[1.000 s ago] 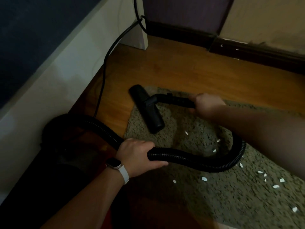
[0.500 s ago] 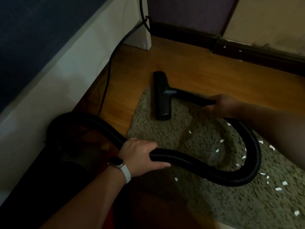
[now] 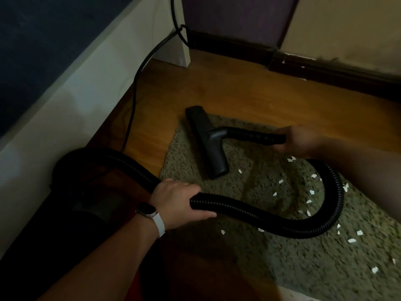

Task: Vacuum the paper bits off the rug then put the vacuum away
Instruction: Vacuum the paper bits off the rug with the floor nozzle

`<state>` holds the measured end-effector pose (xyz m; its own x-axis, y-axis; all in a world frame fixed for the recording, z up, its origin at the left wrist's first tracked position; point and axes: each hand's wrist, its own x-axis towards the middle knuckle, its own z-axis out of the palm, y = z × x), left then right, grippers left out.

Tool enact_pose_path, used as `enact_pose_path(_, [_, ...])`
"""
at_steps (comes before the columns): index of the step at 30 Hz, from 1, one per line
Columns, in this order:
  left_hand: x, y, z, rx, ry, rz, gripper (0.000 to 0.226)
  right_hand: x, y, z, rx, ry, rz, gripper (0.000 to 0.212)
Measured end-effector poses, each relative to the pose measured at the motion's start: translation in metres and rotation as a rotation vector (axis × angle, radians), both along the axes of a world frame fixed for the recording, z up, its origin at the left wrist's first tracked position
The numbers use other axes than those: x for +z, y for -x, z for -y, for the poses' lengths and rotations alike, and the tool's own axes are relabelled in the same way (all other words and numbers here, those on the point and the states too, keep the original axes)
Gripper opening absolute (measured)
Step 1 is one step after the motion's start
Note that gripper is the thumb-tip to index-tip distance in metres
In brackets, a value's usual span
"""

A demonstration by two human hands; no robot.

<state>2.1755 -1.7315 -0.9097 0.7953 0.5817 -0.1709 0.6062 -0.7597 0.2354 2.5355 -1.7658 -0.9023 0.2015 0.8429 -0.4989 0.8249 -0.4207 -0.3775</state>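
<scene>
Sweeping the nozzle point(image 3: 206, 140) over the rug point(image 3: 282, 268) is the step in hand, and most of it looks undone. White paper bits point(image 3: 311, 192) lie scattered across the rug's middle and right side. The right grip point(image 3: 299, 139) is wrapped around the black wand point(image 3: 256, 135) just behind the nozzle, which lies flat at the rug's far left corner with its far end over the wooden floor point(image 3: 260, 94). The left grip point(image 3: 175, 200) is curled round the ribbed hose point(image 3: 271, 216) near the dark vacuum body point(image 3: 71, 170), which sits beside a white panel point(image 3: 65, 105). The hose loops across the rug among the scraps.

To do this well, I judge the nozzle should come toward the bits in slow, overlapping strokes, kept flat to the pile. Meanwhile the left grip should lift the hose loop clear, so it neither drags scraps about nor hides them. Such light paper may scatter if the nozzle shoves rather than glides.
</scene>
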Motion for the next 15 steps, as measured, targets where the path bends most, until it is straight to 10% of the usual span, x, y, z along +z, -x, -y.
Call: enact_pose_path(15, [-0.018, -0.008, 0.016, -0.344, -0.049, -0.084, 0.067, 0.01, 0.037, 0.1, 0.605, 0.149, 0.191, 0.03])
